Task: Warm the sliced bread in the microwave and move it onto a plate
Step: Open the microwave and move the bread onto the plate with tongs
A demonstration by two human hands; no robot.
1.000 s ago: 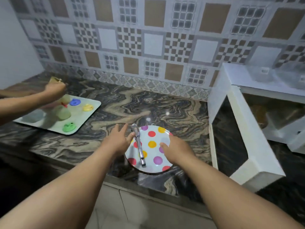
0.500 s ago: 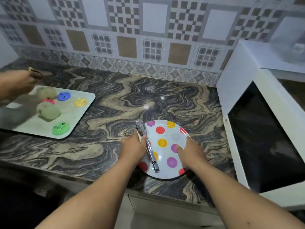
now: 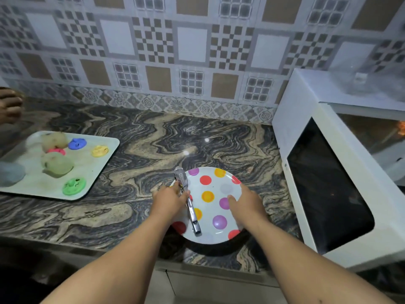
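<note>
A white plate (image 3: 219, 187) with coloured dots sits near the counter's front edge. Metal tongs (image 3: 191, 211) lie across its left half, pointing away from me. My left hand (image 3: 168, 200) grips the plate's left rim, with the thumb against the tongs. My right hand (image 3: 247, 205) holds the right rim, thumb on top of the plate. The white microwave (image 3: 306, 110) stands at the right with its door (image 3: 328, 185) swung open towards me. Its lit inside shows only partly, and I cannot make out bread there.
A pale tray (image 3: 96, 167) with coloured lumps and dough-like balls lies at the left on the marble counter (image 3: 142, 139). Another person's hand (image 3: 8, 106) is at the far left edge. A patterned tile wall runs behind.
Both my hands have closed in from hovering beside the plate onto its rims. The other person's hand has drawn back from the tray to the left. My view has shifted right.
</note>
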